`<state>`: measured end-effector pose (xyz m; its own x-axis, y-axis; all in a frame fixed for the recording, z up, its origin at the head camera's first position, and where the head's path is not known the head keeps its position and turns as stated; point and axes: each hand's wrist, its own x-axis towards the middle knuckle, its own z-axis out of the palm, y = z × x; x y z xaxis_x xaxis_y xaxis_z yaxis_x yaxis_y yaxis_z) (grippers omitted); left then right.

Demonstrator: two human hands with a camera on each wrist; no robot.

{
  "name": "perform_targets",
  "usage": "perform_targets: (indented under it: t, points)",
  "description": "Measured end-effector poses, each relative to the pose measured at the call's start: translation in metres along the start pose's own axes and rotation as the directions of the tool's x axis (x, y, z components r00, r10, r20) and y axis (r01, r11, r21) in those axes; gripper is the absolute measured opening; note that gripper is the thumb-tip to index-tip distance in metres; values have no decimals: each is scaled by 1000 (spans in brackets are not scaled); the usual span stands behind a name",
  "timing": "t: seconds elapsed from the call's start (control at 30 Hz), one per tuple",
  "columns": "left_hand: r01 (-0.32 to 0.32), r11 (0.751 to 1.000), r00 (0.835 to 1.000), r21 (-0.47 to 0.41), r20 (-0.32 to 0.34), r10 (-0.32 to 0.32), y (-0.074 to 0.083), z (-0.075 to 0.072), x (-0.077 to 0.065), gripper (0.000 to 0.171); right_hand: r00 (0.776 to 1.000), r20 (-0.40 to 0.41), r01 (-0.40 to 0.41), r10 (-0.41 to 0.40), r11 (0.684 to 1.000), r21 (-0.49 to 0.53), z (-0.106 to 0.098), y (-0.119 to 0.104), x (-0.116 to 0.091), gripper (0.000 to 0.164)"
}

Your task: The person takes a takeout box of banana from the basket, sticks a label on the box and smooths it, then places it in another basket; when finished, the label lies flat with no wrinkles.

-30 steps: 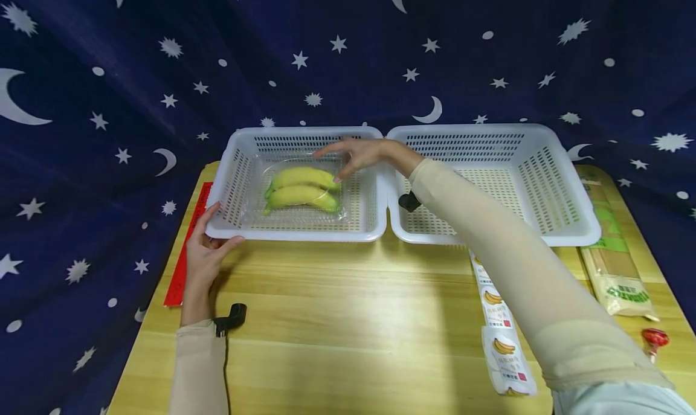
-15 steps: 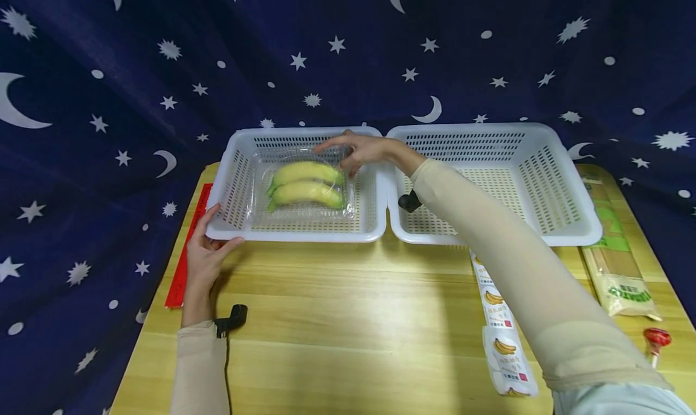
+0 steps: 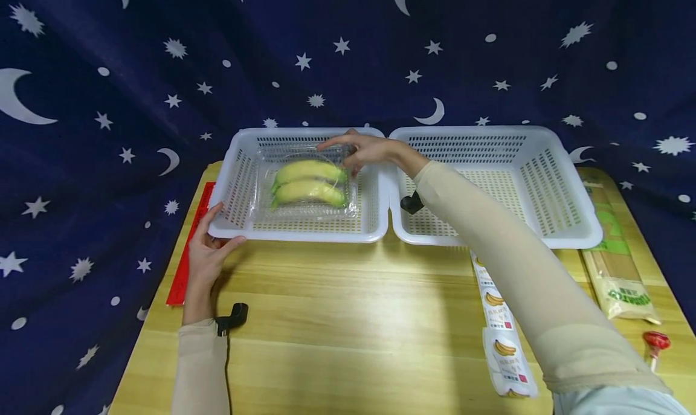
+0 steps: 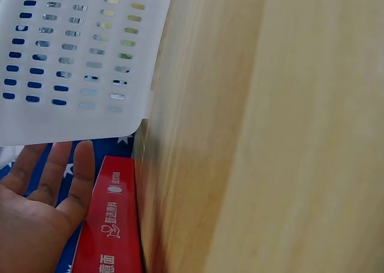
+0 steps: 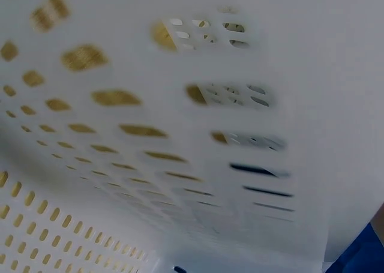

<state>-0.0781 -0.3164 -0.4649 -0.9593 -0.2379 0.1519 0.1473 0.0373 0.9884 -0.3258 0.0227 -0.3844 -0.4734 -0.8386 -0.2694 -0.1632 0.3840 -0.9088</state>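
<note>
Inside the left white plastic basket [image 3: 299, 236] is a clear plastic box [image 3: 261, 206] with two yellow-green bananas [image 3: 309, 191] in it. The box looks slightly raised, though the gap beneath is hard to judge. My right hand [image 3: 365, 150] grips its right end, one finger stretched along the far edge, the thumb low at the side. In the right wrist view a perforated basket wall [image 5: 120, 165] fills the picture. My left hand [image 3: 206, 255] holds the basket's near left corner, with fingers on the left rim and thumb on the front; its fingers [image 4: 81, 183] look fairly straight.
A second white basket [image 3: 560, 240] stands against the first on the right. A red packet [image 3: 179, 282] lies at the table's left edge. To the right are a strip of banana stickers [image 3: 505, 348], a bag of noodles [image 3: 614, 270] and a red lollipop [image 3: 656, 341].
The clear box with the bananas has shifted a little right and away from me, seemingly upward. My right thumb has moved in against the box's right side. My left hand stays at the corner.
</note>
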Motion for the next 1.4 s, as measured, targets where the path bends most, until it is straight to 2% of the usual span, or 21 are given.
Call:
perform_targets:
  t: [0.37,0.6,0.83,0.93,1.1,1.4]
  points:
    - [4,1000,1000,15,8,-4,2,3,-2,84,999,-31,8,-8,1000,-2,2,-2,-7,63]
    - [40,999,999,16,2,-40,11,7,-6,85,1000,-23,9,-9,1000,5,2,-1,-12,65]
    - [13,1000,1000,5,11,-13,9,7,-2,83,995,-27,96,-95,994,52,-4,-3,-24,65]
    - [-4,1000,1000,6,4,4,5,5,0,84,992,-51,118,-115,991,59,-8,-9,-34,63]
    - [-6,1000,1000,19,0,6,3,2,1,84,990,-106,97,-93,994,39,-13,-25,-59,64]
    - [24,999,1000,35,-9,-23,3,1,0,86,988,-121,107,-100,993,52,-9,-31,-103,61]
